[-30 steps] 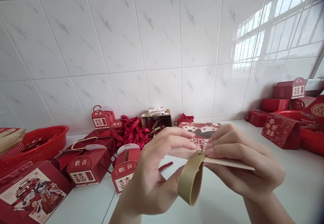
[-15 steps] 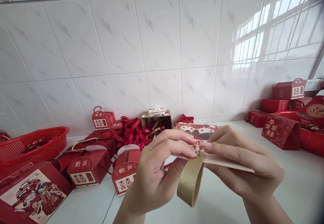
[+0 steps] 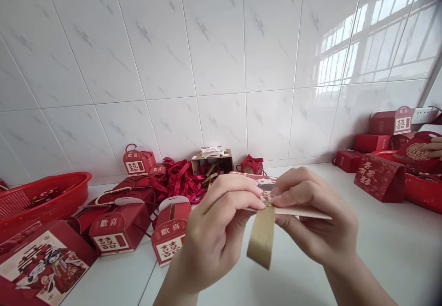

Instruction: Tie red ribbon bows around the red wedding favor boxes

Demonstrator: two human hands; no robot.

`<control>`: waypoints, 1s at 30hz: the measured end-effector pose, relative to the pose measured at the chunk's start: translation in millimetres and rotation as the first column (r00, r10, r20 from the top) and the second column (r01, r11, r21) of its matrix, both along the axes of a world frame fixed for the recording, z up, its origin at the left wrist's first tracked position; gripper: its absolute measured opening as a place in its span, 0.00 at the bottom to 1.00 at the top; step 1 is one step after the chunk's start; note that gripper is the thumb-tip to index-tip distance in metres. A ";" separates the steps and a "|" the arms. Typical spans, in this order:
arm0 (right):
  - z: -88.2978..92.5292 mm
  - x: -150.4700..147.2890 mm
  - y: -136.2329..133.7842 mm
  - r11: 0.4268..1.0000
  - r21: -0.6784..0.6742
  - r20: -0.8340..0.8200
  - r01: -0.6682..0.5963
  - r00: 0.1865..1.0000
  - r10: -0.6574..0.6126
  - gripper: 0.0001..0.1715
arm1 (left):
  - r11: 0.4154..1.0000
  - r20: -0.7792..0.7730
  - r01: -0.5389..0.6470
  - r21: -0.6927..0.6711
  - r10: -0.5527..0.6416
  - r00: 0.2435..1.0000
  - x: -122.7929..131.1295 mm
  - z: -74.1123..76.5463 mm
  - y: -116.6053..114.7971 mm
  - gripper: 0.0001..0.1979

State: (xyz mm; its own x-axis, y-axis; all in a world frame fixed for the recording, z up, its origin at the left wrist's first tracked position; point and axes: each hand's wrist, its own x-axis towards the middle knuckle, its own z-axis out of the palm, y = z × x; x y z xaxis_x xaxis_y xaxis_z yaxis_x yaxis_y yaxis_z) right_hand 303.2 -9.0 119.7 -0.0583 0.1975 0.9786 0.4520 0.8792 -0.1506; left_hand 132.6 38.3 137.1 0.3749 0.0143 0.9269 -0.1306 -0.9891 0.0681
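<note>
My left hand and my right hand meet in mid-air over the white counter. Both pinch a flat red printed card, seen nearly edge-on, with a pale underside. A gold strap hangs down from the card right where my fingertips meet, between the two hands. Left thumb and forefinger press together at the strap's top end. The right hand's fingers curl over the card's upper face while its palm supports the card from below.
Red gift boxes and a larger printed box lie at the left beside a red basket. Red ribbons and a small cardboard box sit against the tiled wall. More red boxes and another person's fingers are at the right.
The gold strap went from a curled loop to hanging almost straight down. The card tilted flatter and both hands drew slightly closer. Another person's fingers appeared at the right edge.
</note>
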 end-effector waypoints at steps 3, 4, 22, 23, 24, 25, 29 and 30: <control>-1.8 -0.7 -0.7 0.999 -0.035 -0.021 -0.009 1.000 0.008 0.08 | 0.999 -0.012 -0.015 -0.033 0.015 1.000 0.9 -1.6 -1.0 0.14; -2.0 -0.8 -0.8 0.999 -0.048 -0.030 -0.010 1.000 0.009 0.08 | 0.999 -0.014 -0.023 -0.050 0.022 1.000 1.5 -2.3 -1.5 0.15; -10.7 15.5 49.1 0.590 -0.724 -0.490 -0.357 0.868 -0.076 0.24 | 0.810 -0.037 -0.246 -0.532 0.268 0.963 27.3 -24.7 29.1 0.12; -13.9 23.7 57.4 0.557 -0.744 -0.517 -0.368 0.846 -0.131 0.26 | 0.806 -0.011 -0.294 -0.513 0.336 0.942 24.8 -24.2 31.7 0.17; -18.3 32.5 66.9 0.554 -0.758 -0.527 -0.345 0.823 -0.209 0.27 | 0.794 0.027 -0.335 -0.507 0.403 0.915 21.1 -22.4 33.7 0.21; -24.1 41.6 77.5 0.570 -0.770 -0.520 -0.286 0.799 -0.301 0.27 | 0.777 0.072 -0.358 -0.518 0.456 0.887 16.4 -19.6 34.9 0.23; -61.5 71.3 124.1 0.619 -0.783 -0.458 -0.060 0.728 -0.509 0.24 | 0.737 0.246 -0.320 -0.595 0.546 0.801 -5.1 -4.4 33.8 0.21; -74.3 75.9 135.0 0.609 -0.793 -0.421 0.002 0.720 -0.552 0.24 | 0.744 0.280 -0.306 -0.594 0.548 0.788 -9.3 -1.4 32.9 0.20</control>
